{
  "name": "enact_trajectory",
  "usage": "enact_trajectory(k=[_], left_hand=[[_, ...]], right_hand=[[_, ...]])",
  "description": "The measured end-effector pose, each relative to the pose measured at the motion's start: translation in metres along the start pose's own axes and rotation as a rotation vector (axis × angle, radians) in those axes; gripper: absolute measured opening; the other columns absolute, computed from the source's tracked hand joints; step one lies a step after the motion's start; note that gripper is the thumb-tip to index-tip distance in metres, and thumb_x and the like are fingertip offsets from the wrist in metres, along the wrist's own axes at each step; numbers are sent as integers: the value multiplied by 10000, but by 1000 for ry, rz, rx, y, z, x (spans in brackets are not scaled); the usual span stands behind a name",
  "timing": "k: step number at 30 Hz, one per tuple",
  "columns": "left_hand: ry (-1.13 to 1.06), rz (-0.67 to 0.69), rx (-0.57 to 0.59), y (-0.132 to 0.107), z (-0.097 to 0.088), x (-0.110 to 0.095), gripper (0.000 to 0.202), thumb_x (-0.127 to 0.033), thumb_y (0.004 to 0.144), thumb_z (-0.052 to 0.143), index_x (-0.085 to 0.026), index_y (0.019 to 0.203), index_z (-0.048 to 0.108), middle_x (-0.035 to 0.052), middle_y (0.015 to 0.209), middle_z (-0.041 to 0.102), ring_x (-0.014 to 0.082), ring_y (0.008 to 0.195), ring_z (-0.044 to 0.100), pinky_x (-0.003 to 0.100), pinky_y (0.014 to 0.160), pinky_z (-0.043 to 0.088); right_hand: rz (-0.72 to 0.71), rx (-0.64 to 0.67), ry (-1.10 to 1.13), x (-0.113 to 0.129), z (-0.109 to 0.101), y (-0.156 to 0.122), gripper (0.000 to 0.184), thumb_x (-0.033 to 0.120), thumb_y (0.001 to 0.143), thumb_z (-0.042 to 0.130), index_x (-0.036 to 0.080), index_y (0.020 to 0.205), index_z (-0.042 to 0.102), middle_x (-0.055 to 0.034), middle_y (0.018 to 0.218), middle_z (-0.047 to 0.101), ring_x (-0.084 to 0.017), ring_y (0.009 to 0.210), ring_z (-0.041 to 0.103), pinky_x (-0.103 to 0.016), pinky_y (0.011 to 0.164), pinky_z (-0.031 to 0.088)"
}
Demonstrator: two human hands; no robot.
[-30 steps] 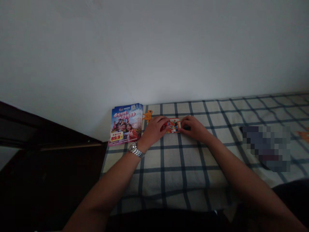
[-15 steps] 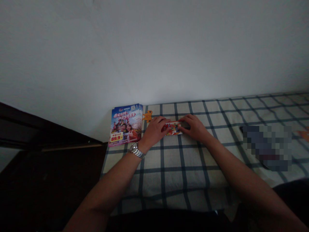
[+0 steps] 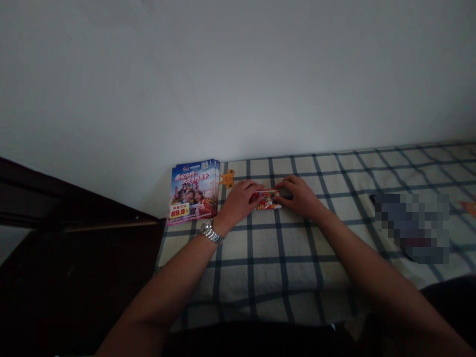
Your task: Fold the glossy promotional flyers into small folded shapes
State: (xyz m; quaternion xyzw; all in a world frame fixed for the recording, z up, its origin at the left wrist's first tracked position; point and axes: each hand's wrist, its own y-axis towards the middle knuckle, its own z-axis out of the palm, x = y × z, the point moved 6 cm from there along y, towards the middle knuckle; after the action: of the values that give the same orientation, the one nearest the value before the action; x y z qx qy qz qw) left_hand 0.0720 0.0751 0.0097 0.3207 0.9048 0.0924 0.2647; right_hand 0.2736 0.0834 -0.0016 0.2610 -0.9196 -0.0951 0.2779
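Observation:
Between my two hands is a small folded leaflet point(image 3: 268, 200), printed in red, yellow and other bright colours, on the checked cloth. My left hand point(image 3: 243, 198), with a silver watch on its wrist, has fingers and thumb closed on the leaflet's left end. At the right end, the thumb and fingers of my right hand point(image 3: 296, 197) pinch it. The fingertips cover both ends of the paper. Left of my left hand lies a stack of colourful flyers point(image 3: 193, 193), the top one showing a large price.
The checked cloth point(image 3: 260, 248) covers a surface along a pale wall point(image 3: 238, 79). A pixelated dark flat object point(image 3: 409, 228) lies to the right. An orange bear figure point(image 3: 227, 178) shows beside the flyers. Dark furniture point(image 3: 67, 198) stands at the left.
The leaflet has shifted slightly towards me, and its visible face looks a little narrower and redder. Both hands keep their places at its ends with small finger movements.

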Motion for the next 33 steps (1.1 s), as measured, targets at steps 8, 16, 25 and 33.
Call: enact_trajectory(k=[8,16,25,33], left_hand=[[2,-22,0,1,1,-4,281,-313,998,656,-234,1268,675,64,1178,673,245,1108,616,420,1005,508],[7,-65,-33,-1,3,1,268,-352,994,662,-236,1233,696,68,1136,653,253,1088,606,421,978,512],[-18,-52,-38,0,2,1,185,-339,988,676,-224,1128,717,55,1101,659,240,1058,602,402,951,503],[-31,-67,-34,1,0,0,156,-330,986,680,-228,1097,718,55,1110,657,240,1066,603,407,965,498]], right_hand=[[12,-9,17,1,0,1,229,342,890,760,235,1084,707,-102,1107,630,-304,1066,619,-480,960,518],[19,-23,13,-2,1,1,226,359,887,767,240,1069,704,-98,1091,632,-305,1056,621,-473,944,520],[41,-17,25,-3,2,2,222,340,864,794,236,1041,708,-93,1091,630,-300,1055,622,-462,950,516],[37,-27,25,-4,3,2,226,365,872,782,241,1046,707,-93,1085,633,-303,1045,620,-470,935,519]])
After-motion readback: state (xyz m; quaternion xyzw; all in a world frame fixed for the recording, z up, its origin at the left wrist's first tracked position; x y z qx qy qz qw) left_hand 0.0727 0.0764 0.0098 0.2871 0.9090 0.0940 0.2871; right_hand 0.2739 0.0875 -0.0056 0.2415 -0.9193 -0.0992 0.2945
